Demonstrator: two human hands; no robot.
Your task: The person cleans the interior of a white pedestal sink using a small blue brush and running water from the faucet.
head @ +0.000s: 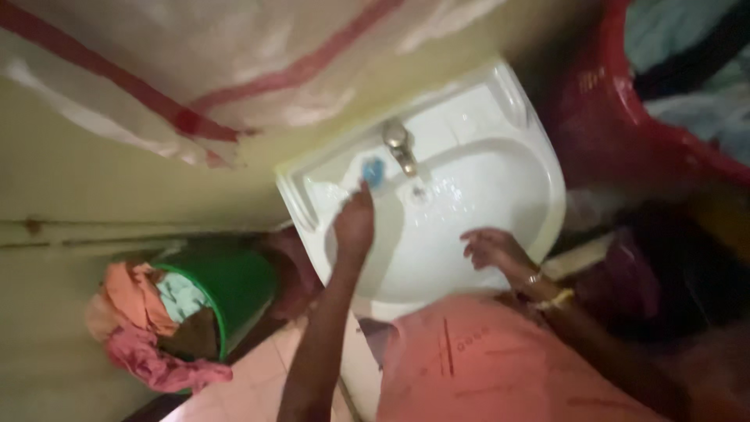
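While the head camera looks steeply down, the left hand (pixel 355 223) stretches up over the rim of the white glazed ceramic washbasin (pixel 500 117), fingers bunched and pointing toward the small round blue object (pixel 373 170) that sits on the basin's back ledge. That blue thing lies just beyond the fingertips, up and slightly right of them, so close that touching or a narrow gap cannot be told apart in the blur; the left grip looks loosely gathered and holds nothing that shows. Its forearm runs in a long line from the bottom of the frame straight toward the ledge, so this hand is clearly the nearer one.

Just right of the blue object stands the dull metal tap (pixel 400 145), its spout angled down into the bowl, where wet glints show near the drain. The right hand (pixel 491 248) hovers over the bowl's near right side, fingers spread and released, empty, with a bangle at the wrist, well apart from the blue object.

Left of the basin, lower down, a green plastic bucket (pixel 234 285) holds crumpled orange and pink cloth (pixel 144 328) spilling over its edge. A red plastic tub (pixel 625 117) with pale fabric fills the upper right. Pink garment cloth covers the person's front below the basin.
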